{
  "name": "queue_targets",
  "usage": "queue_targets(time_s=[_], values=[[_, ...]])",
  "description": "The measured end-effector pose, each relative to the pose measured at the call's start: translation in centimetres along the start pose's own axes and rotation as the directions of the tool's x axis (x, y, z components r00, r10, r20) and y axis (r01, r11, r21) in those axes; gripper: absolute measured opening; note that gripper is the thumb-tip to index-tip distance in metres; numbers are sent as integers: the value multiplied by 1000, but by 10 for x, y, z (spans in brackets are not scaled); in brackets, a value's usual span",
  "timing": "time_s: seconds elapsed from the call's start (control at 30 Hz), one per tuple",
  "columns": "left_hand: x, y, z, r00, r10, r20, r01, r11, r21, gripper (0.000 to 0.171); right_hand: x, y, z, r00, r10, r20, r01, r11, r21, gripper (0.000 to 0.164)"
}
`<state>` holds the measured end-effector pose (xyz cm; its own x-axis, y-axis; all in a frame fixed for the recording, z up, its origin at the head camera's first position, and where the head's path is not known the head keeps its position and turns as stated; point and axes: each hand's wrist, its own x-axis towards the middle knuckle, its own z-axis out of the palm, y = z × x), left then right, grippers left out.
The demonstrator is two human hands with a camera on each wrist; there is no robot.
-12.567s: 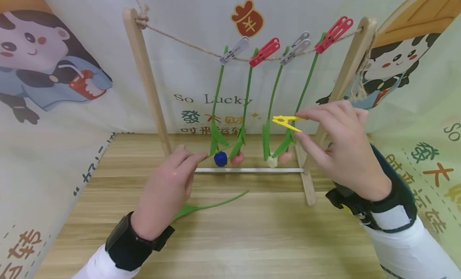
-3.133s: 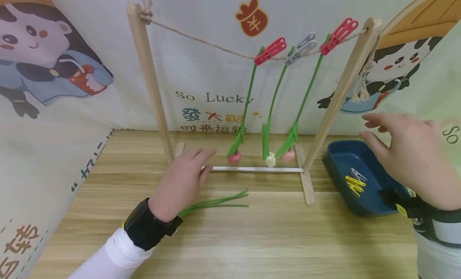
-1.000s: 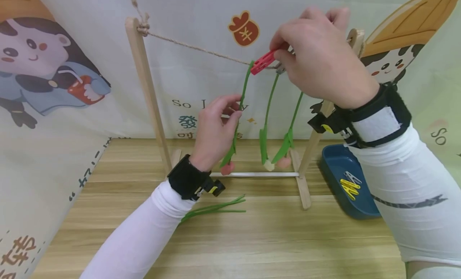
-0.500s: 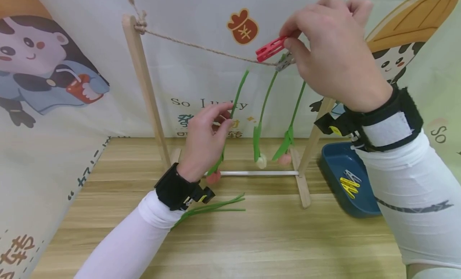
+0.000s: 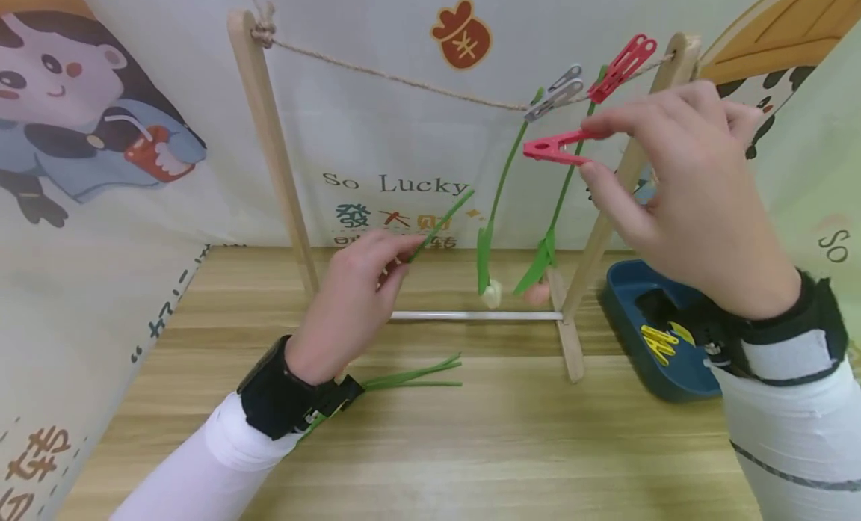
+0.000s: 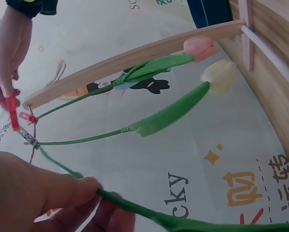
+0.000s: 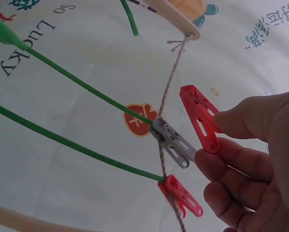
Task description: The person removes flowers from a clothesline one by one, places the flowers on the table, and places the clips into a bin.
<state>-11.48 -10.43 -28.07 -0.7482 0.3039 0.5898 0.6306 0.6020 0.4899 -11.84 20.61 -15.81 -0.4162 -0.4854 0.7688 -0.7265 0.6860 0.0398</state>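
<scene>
- Wood-grain tabletop [image 5: 511, 454] is lying nearest.
- Left hand [image 5: 353, 300] is pinching a slim green stem [image 5: 442, 224], slanting up below the rope [image 5: 397, 78].
- Right hand [image 5: 699, 199] is pinching a red, slotted, wedge-shaped clothespin [image 7: 197, 113] near the grey clip [image 7: 171, 140].
- Beyond, left wrist view is showing a hanging cream bloom [image 6: 220, 77] and pink bloom [image 6: 201, 48]; right wrist view isn't.

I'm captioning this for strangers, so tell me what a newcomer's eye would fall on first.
Probably the red clothespin pinched in the right hand, held clear of the rope. Next, a white tulip and a pink tulip, hanging heads down from the rope's right half in the head view. To their left, the left hand holds a green stem, its upper end free.
</scene>
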Motion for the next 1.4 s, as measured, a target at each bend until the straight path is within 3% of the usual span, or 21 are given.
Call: queue_targets(time_s=[0.13, 0.3, 0.47, 0.67, 0.87, 1.0, 1.13, 1.23, 1.4], values=[[-12, 2, 0, 996, -1, 85, -7, 996, 88, 31, -31, 5, -1, 998, 47, 52, -48, 999, 6, 38], [-27, 3, 4, 982, 0, 191, -19, 995, 96, 27, -69, 17, 5, 986, 136, 98, -137, 991, 9, 37], [-42, 0, 14, 952, -51, 302, 13, 992, 124, 27, -110, 34, 10, 939, 294, 176, -295, 955, -21, 37], [-62, -10, 36, 893, -162, 420, 75, 973, 217, 30, -161, 63, 16, 816, 491, 306, -474, 870, -134, 33], [-83, -24, 61, 872, -181, 455, 58, 961, 272, 37, -208, 98, 24, 661, 641, 390, -591, 765, -254, 30], [-93, -34, 76, 868, -201, 454, 39, 939, 342, 33, -232, 113, 25, 549, 729, 410, -641, 681, -353, 31], [-98, -42, 88, 877, -202, 436, 15, 919, 395, 29, -250, 120, 24, 447, 775, 446, -664, 622, -415, 27], [-100, -46, 92, 885, -193, 425, 1, 911, 412, 27, -259, 121, 23, 401, 788, 467, -676, 599, -429, 25], [-103, -51, 96, 886, -190, 423, -5, 908, 419, 24, -269, 123, 22, 345, 795, 500, -694, 574, -434, 27]])
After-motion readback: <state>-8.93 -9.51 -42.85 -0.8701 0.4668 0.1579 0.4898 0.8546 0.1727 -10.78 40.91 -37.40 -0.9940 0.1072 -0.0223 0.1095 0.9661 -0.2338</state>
